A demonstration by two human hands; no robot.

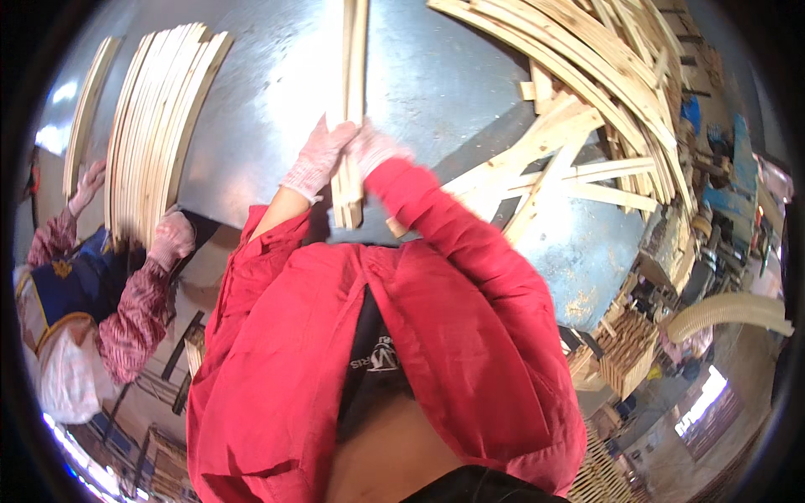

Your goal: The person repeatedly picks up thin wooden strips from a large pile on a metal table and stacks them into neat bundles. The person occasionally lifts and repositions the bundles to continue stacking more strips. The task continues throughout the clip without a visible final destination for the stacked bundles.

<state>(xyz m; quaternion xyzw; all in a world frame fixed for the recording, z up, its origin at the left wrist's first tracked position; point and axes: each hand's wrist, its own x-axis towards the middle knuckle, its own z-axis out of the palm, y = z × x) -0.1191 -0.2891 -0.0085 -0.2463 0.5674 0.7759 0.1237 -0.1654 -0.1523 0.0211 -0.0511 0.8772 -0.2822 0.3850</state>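
Note:
Long narrow wooden strips (353,69) lie together on a metal-topped table (251,144), running away from my body. My left hand (322,154), in a pale knitted glove, grips their near part from the left side. Against the right side of the same strips is my right hand (374,148), also gloved and somewhat blurred; its fingers are partly hidden, so its hold is unclear. The strips' near ends stick out below both hands, close to the table edge.
At the left, a co-worker's gloved hands (173,236) are at a row of wooden strips (163,113). Loose boards (528,144) lie crossed at my right, beside a large heap of long strips (591,56). A ribbed hose (729,314) is farther right.

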